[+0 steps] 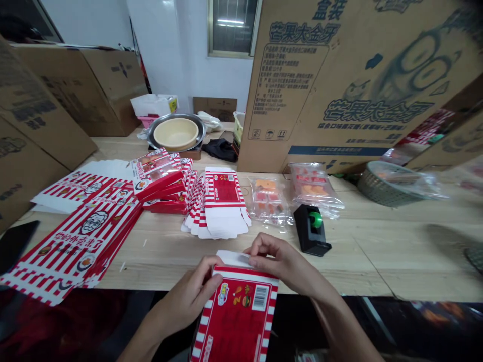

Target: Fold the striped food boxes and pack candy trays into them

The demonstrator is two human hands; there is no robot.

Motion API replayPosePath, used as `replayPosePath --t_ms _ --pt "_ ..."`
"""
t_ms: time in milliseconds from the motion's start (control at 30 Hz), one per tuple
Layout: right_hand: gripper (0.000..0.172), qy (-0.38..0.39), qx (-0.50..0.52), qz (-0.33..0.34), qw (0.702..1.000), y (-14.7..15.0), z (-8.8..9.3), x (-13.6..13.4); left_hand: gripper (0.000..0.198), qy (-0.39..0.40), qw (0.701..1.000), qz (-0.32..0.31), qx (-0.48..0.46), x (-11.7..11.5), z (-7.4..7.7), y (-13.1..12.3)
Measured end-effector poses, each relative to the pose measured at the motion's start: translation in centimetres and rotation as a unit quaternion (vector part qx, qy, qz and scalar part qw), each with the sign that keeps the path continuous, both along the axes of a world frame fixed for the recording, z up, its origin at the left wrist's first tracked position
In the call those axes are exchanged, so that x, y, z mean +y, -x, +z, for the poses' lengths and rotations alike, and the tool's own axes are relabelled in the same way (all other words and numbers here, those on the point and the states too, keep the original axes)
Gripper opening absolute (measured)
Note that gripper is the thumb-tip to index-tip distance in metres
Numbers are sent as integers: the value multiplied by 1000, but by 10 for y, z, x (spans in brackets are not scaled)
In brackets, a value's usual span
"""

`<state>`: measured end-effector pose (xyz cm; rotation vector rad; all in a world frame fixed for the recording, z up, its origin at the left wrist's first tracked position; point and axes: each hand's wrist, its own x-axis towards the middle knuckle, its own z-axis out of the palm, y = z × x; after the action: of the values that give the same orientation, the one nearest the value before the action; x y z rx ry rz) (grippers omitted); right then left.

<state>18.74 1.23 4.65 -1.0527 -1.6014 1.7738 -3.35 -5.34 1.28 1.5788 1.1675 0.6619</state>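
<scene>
A red box with white-striped edges [237, 317] is held upright at the table's front edge, its barcode side facing me. My left hand [194, 289] grips its left upper side, thumb on the front. At the top, my right hand [273, 259] pinches the white flap [234, 258] between thumb and fingers. Just beyond lies a fanned stack of flat striped cartons [224, 201]. A black tape dispenser [311, 229] with a green core stands to the right of my right hand. Clear packs of colourful pieces [267, 198] lie behind it.
Large striped sheets [90, 226] and a pile of red boxes [158, 173] lie left. A cream bowl [176, 133] sits inside a metal basin at the back. A big cardboard carton [339, 90] stands behind, a green basket [388, 186] at right, a dark phone-like slab [17, 249] far left.
</scene>
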Motion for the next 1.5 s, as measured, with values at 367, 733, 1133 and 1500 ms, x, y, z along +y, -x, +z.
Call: replayPosePath --t_ms 367,733,1133,1500 --pt "22 14 -22 34 999 5 11 -3 19 5 999 1 -37 -1 -3 -1" --pt "7 -169 -90 48 980 7 18 -14 35 -26 997 28 -61 -15 -15 0" --pt "11 50 81 -56 994 -12 -12 -33 29 -95 979 182 -2 -19 -39 4" --pt "34 -222 -152 -355 895 -68 -52 -16 37 -24 928 370 -31 3 -25 17"
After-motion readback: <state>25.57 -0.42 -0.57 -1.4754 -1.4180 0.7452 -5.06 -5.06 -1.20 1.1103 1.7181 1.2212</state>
